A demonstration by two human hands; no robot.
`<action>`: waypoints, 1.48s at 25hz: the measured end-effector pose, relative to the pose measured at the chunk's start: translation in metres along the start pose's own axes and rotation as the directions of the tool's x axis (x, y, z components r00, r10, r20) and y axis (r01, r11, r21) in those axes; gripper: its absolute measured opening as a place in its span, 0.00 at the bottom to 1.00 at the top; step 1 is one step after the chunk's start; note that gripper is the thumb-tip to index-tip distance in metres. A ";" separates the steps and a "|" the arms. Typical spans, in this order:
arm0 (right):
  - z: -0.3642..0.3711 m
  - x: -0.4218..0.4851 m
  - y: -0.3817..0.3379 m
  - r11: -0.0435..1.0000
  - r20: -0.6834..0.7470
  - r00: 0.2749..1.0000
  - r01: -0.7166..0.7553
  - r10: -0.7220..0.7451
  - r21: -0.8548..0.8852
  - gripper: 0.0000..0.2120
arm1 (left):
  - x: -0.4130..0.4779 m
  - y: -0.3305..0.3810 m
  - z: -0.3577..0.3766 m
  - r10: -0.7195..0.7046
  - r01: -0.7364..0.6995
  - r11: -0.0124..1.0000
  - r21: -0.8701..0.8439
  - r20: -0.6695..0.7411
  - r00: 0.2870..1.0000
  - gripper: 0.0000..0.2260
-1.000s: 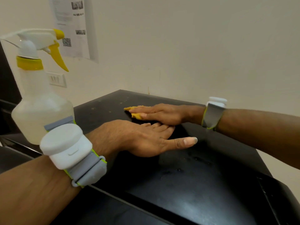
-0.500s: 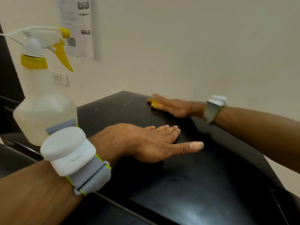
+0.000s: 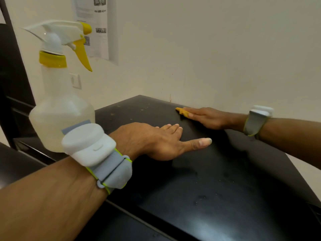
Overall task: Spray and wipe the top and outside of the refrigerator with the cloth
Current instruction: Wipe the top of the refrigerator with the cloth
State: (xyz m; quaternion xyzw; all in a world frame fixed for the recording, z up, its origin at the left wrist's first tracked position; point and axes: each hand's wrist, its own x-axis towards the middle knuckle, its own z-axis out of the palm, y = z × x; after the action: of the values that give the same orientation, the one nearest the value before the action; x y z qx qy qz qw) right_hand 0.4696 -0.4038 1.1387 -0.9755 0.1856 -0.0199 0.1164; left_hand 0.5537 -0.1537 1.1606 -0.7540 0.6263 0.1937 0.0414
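Behind the left hand (image 3: 156,141) I'm seeing a chunky rounded white puck (image 3: 87,144) on a grey strap (image 3: 112,173) edged lime green. Behind the right hand (image 3: 210,117), a matching white unit (image 3: 262,110) on a grey band (image 3: 254,125), green trim too.

right hand (image 3: 208,118) flat, apparently on yellow cloth (image 3: 181,111)

Cloth (image 3: 181,111): mostly hidden under right hand (image 3: 208,118) (only a yellow tip shows) | spray bottle (image 3: 59,108): base hidden behind left wristband (image 3: 88,143) | wall notice (image 3: 94,26): cut by top edge, print unreadable | refrigerator (image 3: 208,180): top runs off lower edge
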 end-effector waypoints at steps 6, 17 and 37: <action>0.015 0.074 -0.019 0.991 -0.017 0.996 -0.085 0.083 -0.103 0.23 | 0.001 -0.004 0.000 0.021 -0.021 1.000 -0.009 -0.011 1.000 0.47; 0.004 0.083 -0.024 0.981 -0.006 0.984 -0.179 0.179 -0.072 0.25 | 0.006 -0.012 -0.002 -0.037 0.037 0.999 -0.003 -0.038 0.999 0.45; 0.003 0.051 -0.084 0.960 0.227 0.933 0.274 -0.280 0.056 0.24 | 0.006 -0.019 -0.003 -0.042 0.045 0.999 0.018 -0.115 0.992 0.47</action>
State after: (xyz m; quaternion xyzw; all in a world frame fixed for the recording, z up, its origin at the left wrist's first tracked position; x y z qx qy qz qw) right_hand 0.5470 -0.3462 1.1557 -0.9860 0.0310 0.0762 0.1450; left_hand 0.5731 -0.1562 1.1577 -0.7768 0.6131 0.1425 0.0173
